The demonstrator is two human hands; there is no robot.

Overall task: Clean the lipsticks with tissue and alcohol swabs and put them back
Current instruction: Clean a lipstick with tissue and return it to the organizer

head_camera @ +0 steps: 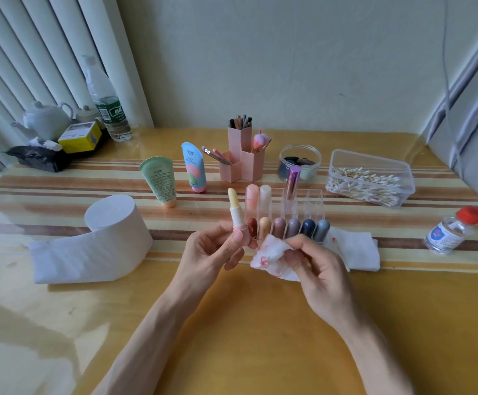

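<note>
Left hand is pinching the pink base of an uncapped pale-yellow lipstick with a white barrel between thumb and curled fingers, holding it upright and slightly tilted, above the yellow glossy table and just in front of the clear acrylic slotted organizer. Right hand is bunching a crumpled white tissue with red smears in curled fingertips, the tissue sitting beside the lipstick base and apparently touching the left fingers. Lipstick is looking light and rigid in the casing, but the exposed bullet is probably soft and waxy, easy to dent or snap, so gripping is best kept low on the base and wiping light. Tissue is limp and thin, likely tearing if dragged. Row of capped rounded lipsticks in mixed colours is filling the organizer's front slots right behind the hands, easy to knock over; a purple metallic tube is standing in a back slot. Folded white tissue sheet with a red-tipped used swab is lying to the right; small clear alcohol bottle with red cap is sitting well apart, far right. Clear plastic box of cotton swabs is sitting behind; white tissue roll is sitting left, partly unrolled.
</note>
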